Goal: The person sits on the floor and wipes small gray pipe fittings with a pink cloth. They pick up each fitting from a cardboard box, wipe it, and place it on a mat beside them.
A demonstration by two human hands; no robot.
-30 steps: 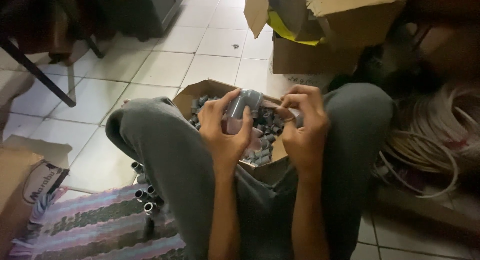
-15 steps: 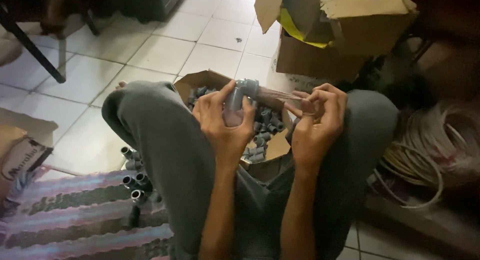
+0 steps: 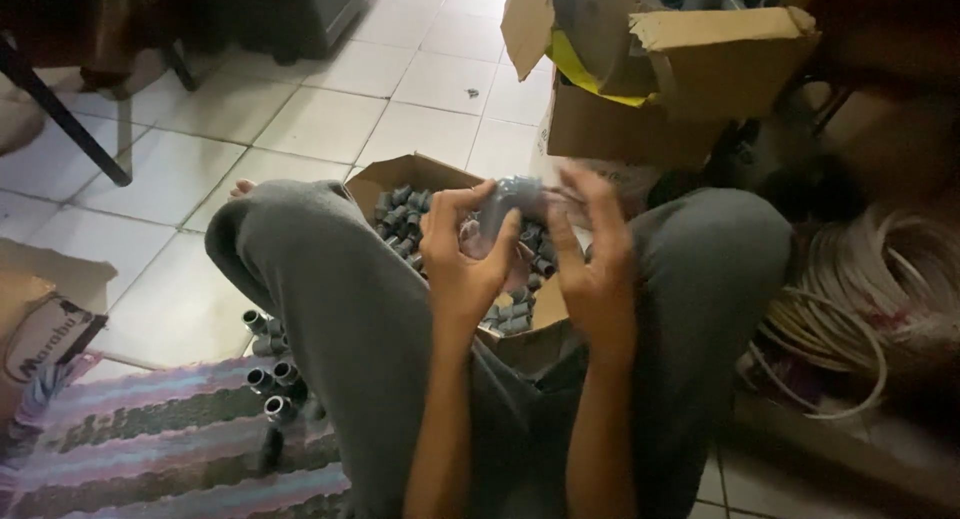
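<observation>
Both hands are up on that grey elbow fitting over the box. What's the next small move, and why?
Probably steady the grey elbow fitting in the left hand and let the right hand finish at its end. The right fingers are blurred against that end, where a thin clear strip seems to run off, and the open box of fittings waits directly below.

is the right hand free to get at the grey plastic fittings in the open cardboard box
Probably yes: the right hand hovers just above the open cardboard box, and nothing covers the grey plastic fittings, though it's busy at the grey elbow fitting.
</observation>
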